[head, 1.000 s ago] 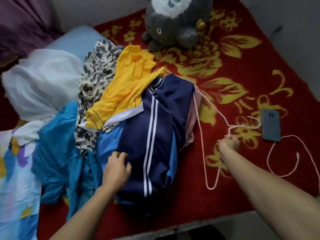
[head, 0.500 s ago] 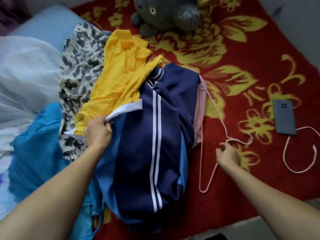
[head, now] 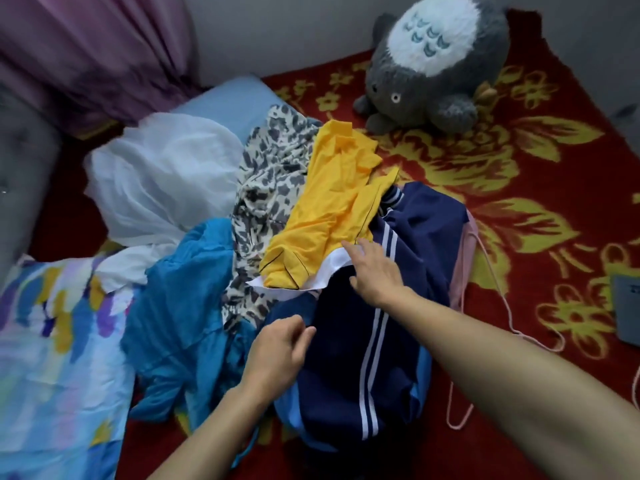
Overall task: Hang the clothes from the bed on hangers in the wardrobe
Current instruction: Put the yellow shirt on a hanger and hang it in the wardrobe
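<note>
Clothes (head: 256,209): are any hung yet?
— None that shows. They lie in a heap on the bed (head: 554,161), and no wardrobe is in view. I judge the task barely begun.
— Is a hanger ready?
— One pink hanger (head: 502,299) lies on the bed just beside the navy jacket (head: 346,358), one end hidden under the cloth. No hand has it.
— So what is left?
— Nearly all, I think: pick a garment, thread it on, carry it over, then do the others.
— And the grip?
— The right hand (head: 374,271) is spread, fingers straight, resting on the jacket where the white hem of the yellow shirt (head: 322,216) meets it; it holds nothing. The left hand (head: 277,351) sits at the jacket's near edge, fingers loosely curled; whether cloth is pinched there I cannot tell.
</note>
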Demonstrator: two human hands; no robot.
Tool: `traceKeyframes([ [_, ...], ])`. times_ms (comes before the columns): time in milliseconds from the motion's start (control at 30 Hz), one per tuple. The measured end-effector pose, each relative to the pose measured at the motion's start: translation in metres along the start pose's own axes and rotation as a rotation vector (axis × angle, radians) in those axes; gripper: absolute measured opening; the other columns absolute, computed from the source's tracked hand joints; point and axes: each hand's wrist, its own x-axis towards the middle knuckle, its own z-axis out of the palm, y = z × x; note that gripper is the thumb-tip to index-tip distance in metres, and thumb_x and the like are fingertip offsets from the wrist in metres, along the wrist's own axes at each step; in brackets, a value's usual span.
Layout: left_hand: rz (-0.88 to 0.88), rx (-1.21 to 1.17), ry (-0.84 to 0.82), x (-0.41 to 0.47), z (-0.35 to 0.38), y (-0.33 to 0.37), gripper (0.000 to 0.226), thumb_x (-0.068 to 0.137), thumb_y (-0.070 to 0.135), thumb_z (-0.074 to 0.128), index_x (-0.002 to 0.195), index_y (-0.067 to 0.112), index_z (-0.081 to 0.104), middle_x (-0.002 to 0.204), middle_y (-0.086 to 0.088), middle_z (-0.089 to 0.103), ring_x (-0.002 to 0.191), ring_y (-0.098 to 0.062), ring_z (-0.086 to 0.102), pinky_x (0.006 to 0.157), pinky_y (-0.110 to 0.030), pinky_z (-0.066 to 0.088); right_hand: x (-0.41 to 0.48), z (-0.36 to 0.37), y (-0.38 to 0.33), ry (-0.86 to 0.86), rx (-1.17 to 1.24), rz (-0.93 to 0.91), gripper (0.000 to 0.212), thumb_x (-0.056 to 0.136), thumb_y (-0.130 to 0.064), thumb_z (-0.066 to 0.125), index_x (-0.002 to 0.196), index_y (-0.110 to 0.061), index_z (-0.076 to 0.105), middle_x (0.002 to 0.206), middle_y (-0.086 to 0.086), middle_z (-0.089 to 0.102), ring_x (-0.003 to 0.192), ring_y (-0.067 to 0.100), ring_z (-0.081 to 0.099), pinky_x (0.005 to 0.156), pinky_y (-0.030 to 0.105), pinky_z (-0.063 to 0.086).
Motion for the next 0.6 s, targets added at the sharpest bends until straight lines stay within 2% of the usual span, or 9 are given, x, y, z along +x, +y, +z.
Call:
traceKeyframes([
  [67, -0.045, 0.014, 0.026, -0.004, 0.003, -0.013, 0.031, 0.091, 0.036, 0.057, 0.066, 0.019, 0.047, 0.061, 0.006, 0.049, 0.06, -0.011, 0.049, 0.059, -0.036, 0.043, 0.025, 0.009, -0.003, -0.037, -0.059, 0.008, 0.053, 0.091, -0.017, 0.052, 0.142, -0.031, 0.042, 0.15, 0.007, 0.031, 0.138, 0.028, 0.027, 0.096, 0.042, 0.04],
  [133, -0.067, 0.052, 0.026, -0.005, 0.006, -0.024, 0.019, 0.09, 0.033, 0.061, 0.077, 0.02, 0.056, 0.077, 0.006, 0.055, 0.073, -0.012, 0.053, 0.069, -0.036, 0.046, 0.032, 0.02, -0.006, -0.018, -0.003, 0.02, 0.031, 0.09, -0.013, 0.048, 0.113, -0.025, 0.064, 0.124, 0.007, 0.055, 0.122, 0.031, 0.044, 0.083, 0.039, 0.038],
  [167, -0.077, 0.079, 0.029, -0.004, 0.006, -0.029, 0.013, 0.088, 0.031, 0.063, 0.087, 0.019, 0.06, 0.087, 0.004, 0.056, 0.082, -0.014, 0.054, 0.075, -0.035, 0.047, 0.027, 0.024, -0.007, 0.006, 0.104, 0.042, 0.023, 0.088, -0.012, 0.046, 0.096, -0.02, 0.065, 0.106, 0.008, 0.061, 0.108, 0.034, 0.052, 0.073, 0.037, 0.036],
  [233, -0.094, 0.144, 0.065, 0.0, 0.009, -0.033, 0.031, 0.085, 0.027, 0.067, 0.112, 0.017, 0.059, 0.108, -0.001, 0.053, 0.103, -0.02, 0.052, 0.089, -0.034, 0.045, 0.004, 0.022, -0.005, 0.053, 0.312, 0.086, 0.012, 0.086, -0.016, 0.046, 0.079, -0.015, 0.057, 0.082, 0.007, 0.061, 0.085, 0.035, 0.055, 0.063, 0.037, 0.031],
  [367, -0.092, 0.276, 0.095, 0.021, 0.006, -0.018, 0.077, 0.074, 0.025, 0.075, 0.142, 0.024, 0.038, 0.141, -0.011, 0.037, 0.127, -0.029, 0.037, 0.106, -0.042, 0.036, -0.058, -0.022, 0.005, 0.127, 0.525, -0.01, 0.012, 0.075, -0.026, 0.04, 0.068, -0.019, 0.048, 0.063, -0.001, 0.052, 0.065, 0.023, 0.05, 0.057, 0.039, 0.034],
  [433, -0.1, 0.277, 0.01, 0.032, 0.005, 0.001, 0.074, 0.073, 0.018, 0.07, 0.141, 0.03, 0.041, 0.146, -0.01, 0.032, 0.132, -0.029, 0.033, 0.108, -0.041, 0.034, -0.085, -0.048, 0.009, 0.107, 0.656, -0.059, 0.011, 0.072, -0.019, 0.038, 0.063, -0.013, 0.042, 0.058, -0.001, 0.043, 0.057, 0.017, 0.041, 0.054, 0.037, 0.03],
  [500, -0.075, 0.189, -0.049, 0.037, 0.006, 0.017, 0.055, 0.073, 0.011, 0.061, 0.126, 0.028, 0.059, 0.144, -0.006, 0.038, 0.13, -0.027, 0.036, 0.104, -0.041, 0.036, -0.104, -0.067, 0.017, 0.044, 0.842, -0.034, 0.021, 0.073, -0.019, 0.04, 0.064, 0.0, 0.042, 0.06, 0.011, 0.04, 0.058, 0.018, 0.036, 0.056, 0.034, 0.028],
  [533, -0.07, 0.127, -0.073, 0.038, 0.003, 0.025, 0.048, 0.073, 0.01, 0.057, 0.118, 0.025, 0.064, 0.141, -0.004, 0.042, 0.128, -0.026, 0.038, 0.102, -0.041, 0.038, -0.111, -0.077, 0.023, 0.005, 0.902, 0.017, 0.033, 0.074, -0.024, 0.042, 0.068, 0.008, 0.043, 0.063, 0.016, 0.042, 0.061, 0.019, 0.036, 0.059, 0.033, 0.029],
  [600, -0.096, 0.007, -0.05, 0.039, -0.011, 0.035, 0.034, 0.075, 0.009, 0.051, 0.103, 0.017, 0.068, 0.126, -0.004, 0.052, 0.117, -0.027, 0.047, 0.094, -0.039, 0.042, -0.126, -0.103, 0.036, -0.076, 1.004, 0.131, 0.046, 0.072, -0.034, 0.046, 0.074, 0.012, 0.048, 0.074, 0.015, 0.049, 0.069, 0.019, 0.041, 0.065, 0.032, 0.041],
])
